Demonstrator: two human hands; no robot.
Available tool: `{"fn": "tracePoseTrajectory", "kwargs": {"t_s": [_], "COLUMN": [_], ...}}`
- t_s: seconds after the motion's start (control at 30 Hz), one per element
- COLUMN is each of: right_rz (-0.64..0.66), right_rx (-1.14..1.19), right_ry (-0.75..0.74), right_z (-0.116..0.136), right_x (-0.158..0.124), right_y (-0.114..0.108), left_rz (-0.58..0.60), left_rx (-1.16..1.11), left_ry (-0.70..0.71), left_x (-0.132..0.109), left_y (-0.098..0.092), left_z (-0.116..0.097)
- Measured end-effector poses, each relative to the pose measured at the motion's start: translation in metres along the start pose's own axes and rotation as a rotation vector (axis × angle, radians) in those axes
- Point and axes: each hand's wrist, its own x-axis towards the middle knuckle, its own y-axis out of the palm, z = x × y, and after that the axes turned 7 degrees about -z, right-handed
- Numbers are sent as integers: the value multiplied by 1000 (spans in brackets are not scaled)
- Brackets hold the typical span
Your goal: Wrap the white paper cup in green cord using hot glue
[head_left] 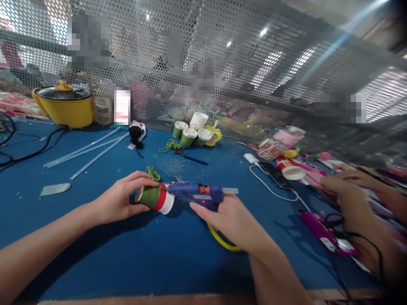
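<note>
My left hand [122, 197] is wrapped round a paper cup [162, 201] lying on its side. Green yarn winds around the cup beside a red band, and its white part faces right. A blue glue gun [195, 192] is gripped in my right hand [229, 216], with its nozzle at the yarn's edge near the red band. A clear glue stick [230, 190] pokes out of the gun's back, and a small red light glows on its body. Behind the cup lies a small bundle of green yarn [153, 173]. A yellow cord [222, 241] curves below my right hand.
Several green-wrapped cups [189, 136] stand at the back beside pliers [193, 159]. Clear glue sticks [92, 148] and a yellow pot [66, 111] are at left. On the right are a phone [275, 174], cables, a purple power strip [327, 233] and another person's hands [337, 184].
</note>
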Motion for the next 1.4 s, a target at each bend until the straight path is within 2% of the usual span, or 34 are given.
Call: {"fn": "tracePoseTrajectory", "kwargs": {"t_s": [0.27, 0.43, 0.87, 1.4], "right_rz": [-37, -9, -11, 5], "right_rx": [11, -2, 31, 30], "right_ry": [-18, 0, 21, 54], "right_z": [3, 1, 1, 2], "right_x": [2, 1, 2, 3], "right_y": [1, 0, -1, -1], "left_rz": [39, 29, 78, 77], "left_rx": [21, 36, 83, 102], "left_ry": [46, 74, 76, 95], "left_x": [0, -1, -2, -2], "left_y": [-2, -2, -1, -2], "left_z": [-2, -2, -1, -1]}}
